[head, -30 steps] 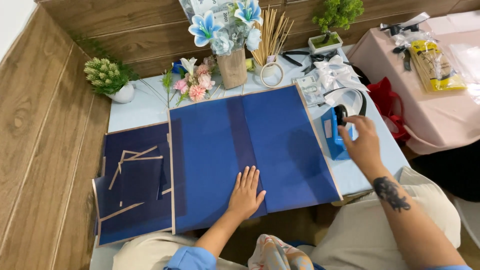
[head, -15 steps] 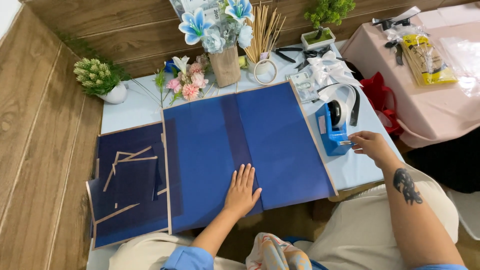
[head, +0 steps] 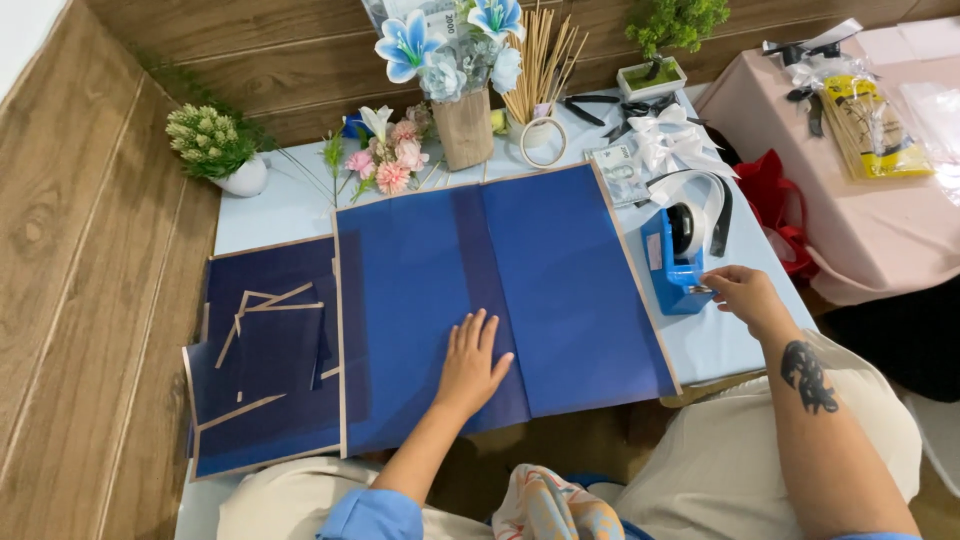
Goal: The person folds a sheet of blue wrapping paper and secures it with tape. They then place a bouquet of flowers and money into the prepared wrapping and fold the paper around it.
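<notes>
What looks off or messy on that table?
Not much. The big blue sheet under the left hand overhangs the near table edge. Loose pink flowers lie flat on the tabletop rather than in the vase. The right hand is at the blue tape dispenser.

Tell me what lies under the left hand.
The left hand lies flat on the large blue paper sheet, which covers the pale blue table. Anything beneath the sheet is hidden.

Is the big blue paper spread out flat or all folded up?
Spread out flat. The big blue paper lies open across the table, edges straight, with the left hand pressed flat on its near part.
</notes>
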